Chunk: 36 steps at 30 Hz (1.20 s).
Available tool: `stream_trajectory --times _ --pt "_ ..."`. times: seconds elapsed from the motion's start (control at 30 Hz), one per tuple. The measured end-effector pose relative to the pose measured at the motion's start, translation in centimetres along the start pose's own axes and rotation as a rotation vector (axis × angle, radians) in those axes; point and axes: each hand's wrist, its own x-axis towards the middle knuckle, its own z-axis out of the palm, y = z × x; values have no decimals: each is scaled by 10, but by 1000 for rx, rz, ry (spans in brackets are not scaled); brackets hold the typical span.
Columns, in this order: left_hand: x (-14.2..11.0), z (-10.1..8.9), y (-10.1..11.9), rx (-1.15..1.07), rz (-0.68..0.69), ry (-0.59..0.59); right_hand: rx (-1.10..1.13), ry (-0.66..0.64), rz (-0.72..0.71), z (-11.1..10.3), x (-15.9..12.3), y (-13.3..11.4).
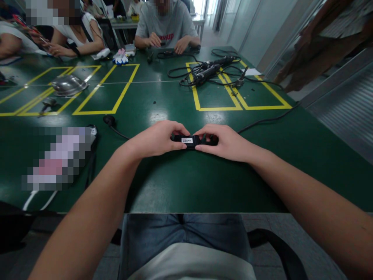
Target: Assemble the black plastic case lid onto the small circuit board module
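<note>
Between my hands, low over the green table (210, 186), is a small black box with a white label (187, 140), which looks like an inline box on a power cord. My left hand (159, 138) pinches its left part between thumb and fingers. At its right end, my right hand (225, 142) grips with thumb and fingertips. A black cord (262, 123) runs off to the right from behind my right hand. Beyond my left hand lies a black plug (109, 120), its cord leading back under that hand. My palms hide part of the box's ends.
Yellow tape rectangles (220, 109) mark the table. A tangle of black cables and tools (206, 74) lies at the far right, a metal bowl (69, 85) at the far left. A blurred phone-like object (61, 155) is near my left arm. Several people sit or stand around.
</note>
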Motion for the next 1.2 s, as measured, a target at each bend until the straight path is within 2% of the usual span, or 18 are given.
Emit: stream_trajectory --times 0.6,0.93,1.2 --pt "1 1 0 33 4 12 8 -19 51 -2 1 -1" --pt "1 2 0 38 -6 28 -62 -7 20 0 1 0" --pt "0 4 0 59 9 23 -111 6 -71 2 -1 4"
